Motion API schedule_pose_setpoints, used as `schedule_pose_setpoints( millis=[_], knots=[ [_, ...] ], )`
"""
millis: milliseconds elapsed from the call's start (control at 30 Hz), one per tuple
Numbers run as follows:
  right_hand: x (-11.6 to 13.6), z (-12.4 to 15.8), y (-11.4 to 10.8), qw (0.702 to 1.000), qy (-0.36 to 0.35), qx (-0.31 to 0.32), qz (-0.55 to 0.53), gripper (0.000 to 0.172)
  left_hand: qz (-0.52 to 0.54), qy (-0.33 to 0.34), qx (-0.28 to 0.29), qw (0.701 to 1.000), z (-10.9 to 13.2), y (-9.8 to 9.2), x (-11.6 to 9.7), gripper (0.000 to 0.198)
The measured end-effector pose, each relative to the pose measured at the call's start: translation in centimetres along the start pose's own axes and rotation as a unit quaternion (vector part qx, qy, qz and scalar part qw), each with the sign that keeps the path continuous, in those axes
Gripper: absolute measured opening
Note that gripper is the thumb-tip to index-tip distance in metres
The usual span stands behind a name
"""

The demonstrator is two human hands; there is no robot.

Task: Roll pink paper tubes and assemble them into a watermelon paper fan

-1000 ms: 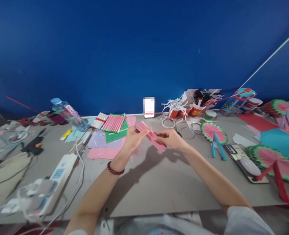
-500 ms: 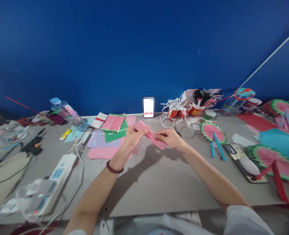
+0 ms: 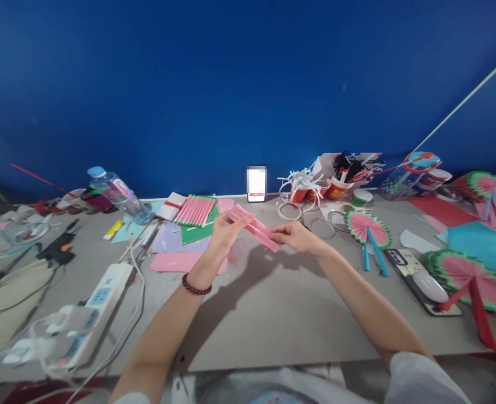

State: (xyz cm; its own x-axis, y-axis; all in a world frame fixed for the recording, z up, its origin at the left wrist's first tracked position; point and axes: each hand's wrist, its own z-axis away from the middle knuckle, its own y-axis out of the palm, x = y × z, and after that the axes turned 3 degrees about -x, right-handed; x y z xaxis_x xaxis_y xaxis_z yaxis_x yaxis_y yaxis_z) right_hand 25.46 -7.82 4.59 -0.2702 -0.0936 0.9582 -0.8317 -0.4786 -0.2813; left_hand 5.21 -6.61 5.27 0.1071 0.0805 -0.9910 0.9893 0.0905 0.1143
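A pink strip of folded paper [image 3: 256, 229] is held slanting in the air above the desk, between both hands. My left hand [image 3: 226, 230] grips its upper left end, thumb on top. At the lower right end my right hand [image 3: 292, 235] pinches it with closed fingers; some fingertips are hidden behind the paper. Beyond my left hand lies a pleated pink paper with green edges [image 3: 195, 210], on a green sheet [image 3: 200, 233]. Pink paper [image 3: 176, 262] and a lilac sheet [image 3: 176, 238] lie below it.
A lit phone [image 3: 256, 185] leans on the blue wall. To the right are paper cups [image 3: 338, 188], watermelon-coloured paper fans [image 3: 368, 227] and a white mouse [image 3: 428, 286] on a phone case. A power strip [image 3: 100, 308], glue gun [image 3: 60, 247] and bottle [image 3: 119, 193] are left.
The pink folded paper and the right fingers have shifted slightly; the strip looks flatter and narrower at its lower right end. Both hands keep hold of it.
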Motion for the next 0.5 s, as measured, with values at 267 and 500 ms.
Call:
schedule_pose_setpoints(
  millis=[267,500],
  knots=[
    [0.6,0.4,-0.2,1.000,0.010,0.019,0.012,0.043,0.002,0.004,0.009,1.000,0.1,0.1,0.1,0.024],
    [1.2,0.6,-0.7,0.997,0.024,0.050,-0.047,0.048,0.021,0.000,-0.007,1.000,-0.3,-0.1,0.5,0.024]
  ],
)
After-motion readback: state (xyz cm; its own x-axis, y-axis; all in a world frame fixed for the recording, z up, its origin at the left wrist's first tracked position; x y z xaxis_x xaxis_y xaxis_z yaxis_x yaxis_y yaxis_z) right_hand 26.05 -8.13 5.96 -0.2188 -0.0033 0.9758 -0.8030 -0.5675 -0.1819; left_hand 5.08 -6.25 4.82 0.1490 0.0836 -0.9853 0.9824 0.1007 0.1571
